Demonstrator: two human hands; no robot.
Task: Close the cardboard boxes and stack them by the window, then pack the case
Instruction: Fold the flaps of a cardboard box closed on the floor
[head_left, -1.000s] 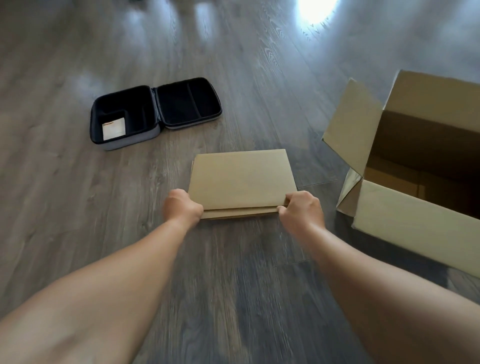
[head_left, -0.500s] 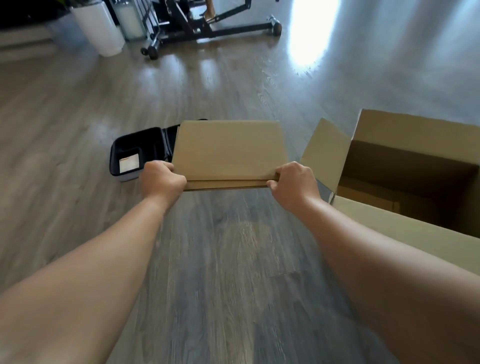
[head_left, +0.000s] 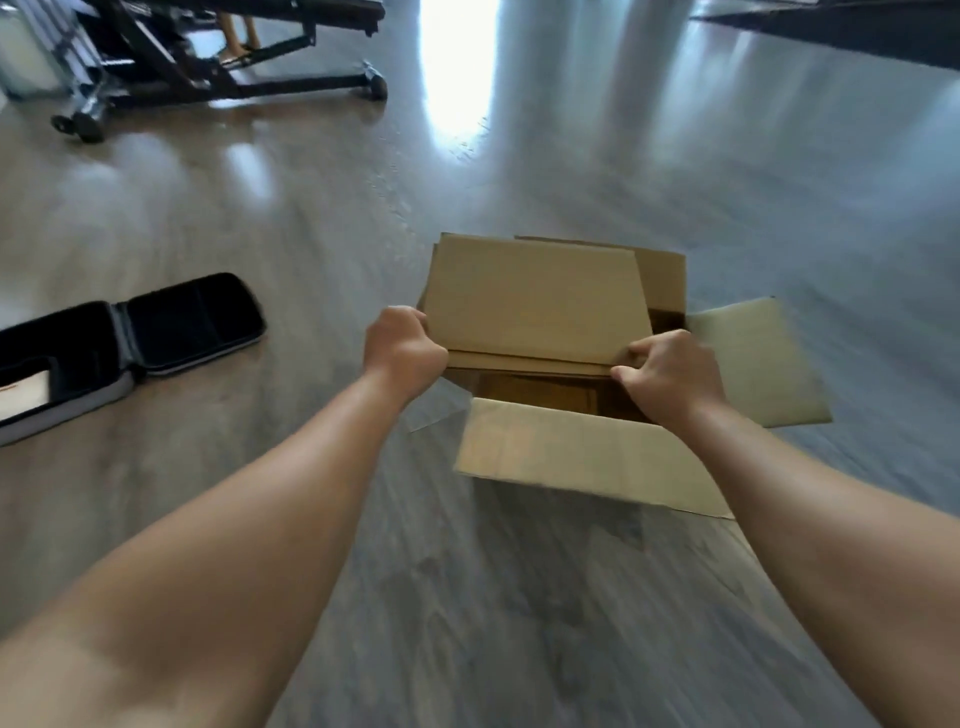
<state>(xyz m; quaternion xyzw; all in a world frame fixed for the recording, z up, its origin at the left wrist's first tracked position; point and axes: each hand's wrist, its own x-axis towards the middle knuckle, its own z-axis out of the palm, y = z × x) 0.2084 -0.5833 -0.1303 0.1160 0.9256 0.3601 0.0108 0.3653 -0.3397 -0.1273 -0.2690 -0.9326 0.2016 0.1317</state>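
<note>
Both hands grip the near edge of a flat folded cardboard piece (head_left: 535, 301), the left hand (head_left: 402, 351) at its left corner and the right hand (head_left: 670, 376) at its right corner, holding it over the mouth of an open cardboard box (head_left: 592, 457) on the floor (head_left: 322, 208). The box's flaps spread outward, one toward the wrists, one beyond the right hand. Its interior shows only brown cardboard. Well left of the left hand lies an open black case (head_left: 130, 343); bare floor stretches ahead.
</note>
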